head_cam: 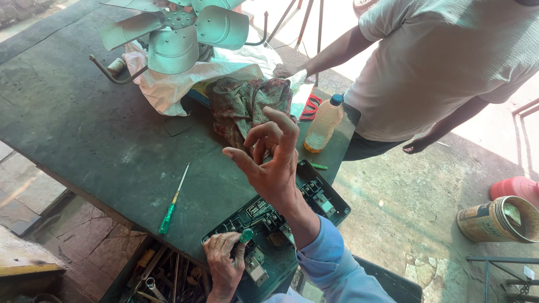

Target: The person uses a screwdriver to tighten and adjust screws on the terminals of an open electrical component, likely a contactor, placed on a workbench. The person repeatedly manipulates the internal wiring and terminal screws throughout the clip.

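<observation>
My left hand (224, 261) grips a green-handled tool (246, 235) and rests on the near end of a dark electrical switch box (332, 203) lying open on the workbench. My right hand (269, 160) is raised above the box, palm toward me, fingers curled and apart, holding nothing. A green-handled screwdriver (172, 203) lies on the dark bench top (84, 123) to the left of the box.
A metal fan (177, 31) stands at the back on a pale plastic sheet (168, 84), beside a crumpled rag (247, 106) and a bottle of yellowish liquid (323, 124). Another person (443, 62) stands at the bench's far edge. A tin can (497, 219) sits on the floor. Tools fill a tray (163, 275) below.
</observation>
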